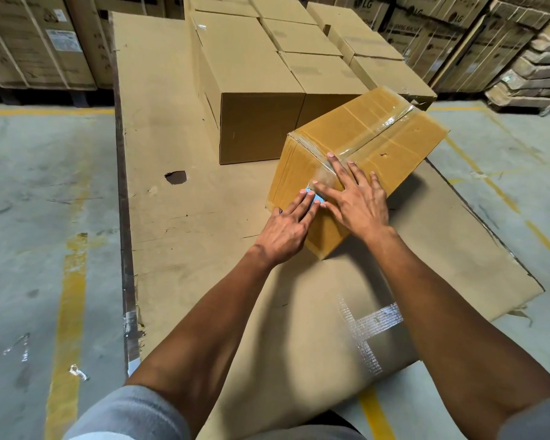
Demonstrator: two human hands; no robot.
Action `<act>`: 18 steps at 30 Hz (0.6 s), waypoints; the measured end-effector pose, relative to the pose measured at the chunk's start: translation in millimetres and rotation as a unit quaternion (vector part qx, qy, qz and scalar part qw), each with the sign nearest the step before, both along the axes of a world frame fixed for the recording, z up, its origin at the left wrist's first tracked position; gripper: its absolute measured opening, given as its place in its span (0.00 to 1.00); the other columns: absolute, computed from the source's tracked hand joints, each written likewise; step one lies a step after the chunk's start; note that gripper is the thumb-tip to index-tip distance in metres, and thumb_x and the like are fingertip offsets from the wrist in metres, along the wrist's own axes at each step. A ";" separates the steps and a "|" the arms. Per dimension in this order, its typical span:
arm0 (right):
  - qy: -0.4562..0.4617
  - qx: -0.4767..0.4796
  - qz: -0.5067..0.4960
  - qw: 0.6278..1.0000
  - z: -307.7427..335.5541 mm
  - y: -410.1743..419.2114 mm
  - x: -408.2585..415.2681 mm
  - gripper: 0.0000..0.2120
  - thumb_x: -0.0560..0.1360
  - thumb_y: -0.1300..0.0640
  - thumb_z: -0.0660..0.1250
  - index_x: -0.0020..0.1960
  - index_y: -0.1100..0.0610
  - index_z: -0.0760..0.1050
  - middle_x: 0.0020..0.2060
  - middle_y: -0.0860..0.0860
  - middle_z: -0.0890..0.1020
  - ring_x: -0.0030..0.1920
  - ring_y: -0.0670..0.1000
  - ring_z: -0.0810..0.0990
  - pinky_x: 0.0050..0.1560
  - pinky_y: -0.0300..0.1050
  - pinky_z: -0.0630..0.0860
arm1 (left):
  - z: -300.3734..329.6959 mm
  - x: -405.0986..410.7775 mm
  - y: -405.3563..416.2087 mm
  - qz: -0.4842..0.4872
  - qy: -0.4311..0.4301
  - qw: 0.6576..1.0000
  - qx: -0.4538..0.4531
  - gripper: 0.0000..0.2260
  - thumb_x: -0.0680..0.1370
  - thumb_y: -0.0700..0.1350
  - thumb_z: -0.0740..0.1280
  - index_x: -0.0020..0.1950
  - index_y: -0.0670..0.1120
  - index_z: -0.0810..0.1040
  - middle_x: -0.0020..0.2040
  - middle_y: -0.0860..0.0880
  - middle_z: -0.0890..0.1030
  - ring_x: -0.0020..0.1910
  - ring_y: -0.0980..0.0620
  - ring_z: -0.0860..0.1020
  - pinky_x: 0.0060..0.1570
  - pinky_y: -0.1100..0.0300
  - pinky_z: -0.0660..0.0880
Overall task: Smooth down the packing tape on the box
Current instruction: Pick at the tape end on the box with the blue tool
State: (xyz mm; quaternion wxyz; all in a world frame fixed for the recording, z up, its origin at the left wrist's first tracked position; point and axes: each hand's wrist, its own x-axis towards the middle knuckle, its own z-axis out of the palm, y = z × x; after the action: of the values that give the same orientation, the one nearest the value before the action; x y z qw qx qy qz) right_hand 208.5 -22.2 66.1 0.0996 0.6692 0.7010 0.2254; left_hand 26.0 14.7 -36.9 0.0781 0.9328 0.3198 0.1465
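A brown cardboard box (pixel 391 138) lies tilted on flat cardboard sheets, wrapped in clear packing tape (pixel 367 134) that runs along its top seam and down the near end. My right hand (pixel 353 198) lies flat with fingers spread over the tape at the near top corner. My left hand (pixel 286 227) presses flat on the near end face, fingertips touching a small blue patch (pixel 315 196) beside the tape. Neither hand holds anything.
A flat cardboard sheet (pixel 178 236) covers the floor under the box, with a hole (pixel 176 177) in it. A row of sealed boxes (pixel 254 100) stands just behind. Stacked cartons line the back wall (pixel 29 42). Concrete floor (pixel 23 217) with yellow lines lies on both sides.
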 end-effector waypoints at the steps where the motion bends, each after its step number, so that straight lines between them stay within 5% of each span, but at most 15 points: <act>1: 0.001 0.003 0.004 1.000 -0.1 -0.3 0.2 0.26 0.82 0.35 0.59 0.79 0.28 0.59 0.86 0.46 0.38 0.83 0.63 0.59 0.73 0.72 0.68 | -0.2 1.2 -0.7 0.002 -0.003 1.000 -0.002 0.29 0.88 0.44 0.56 0.89 0.42 0.52 0.89 0.41 0.50 0.88 0.41 0.49 0.63 0.38 0.74; 10: 0.004 0.004 0.006 1.000 5.4 -2.5 -2.9 0.13 0.81 0.39 0.66 0.65 0.33 0.77 0.86 0.43 0.41 0.83 0.62 0.60 0.73 0.69 0.69 | -4.1 3.5 3.1 -0.003 -0.012 1.000 0.005 0.30 0.88 0.45 0.59 0.88 0.41 0.54 0.89 0.41 0.54 0.88 0.41 0.53 0.58 0.41 0.77; 18: 0.020 0.010 0.001 1.000 9.0 -3.3 -5.9 0.09 0.81 0.40 0.66 0.59 0.37 0.80 0.86 0.43 0.42 0.83 0.62 0.59 0.73 0.70 0.68 | -2.3 4.4 5.2 -0.008 -0.006 1.000 0.002 0.31 0.87 0.44 0.60 0.88 0.40 0.54 0.88 0.40 0.54 0.88 0.40 0.53 0.57 0.43 0.76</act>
State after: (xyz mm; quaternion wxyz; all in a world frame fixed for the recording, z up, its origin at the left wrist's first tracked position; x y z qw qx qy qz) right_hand 202.6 -25.5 75.0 0.0789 0.6739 0.7012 0.2190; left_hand 30.4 19.8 -39.2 0.0795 0.9347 0.3115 0.1519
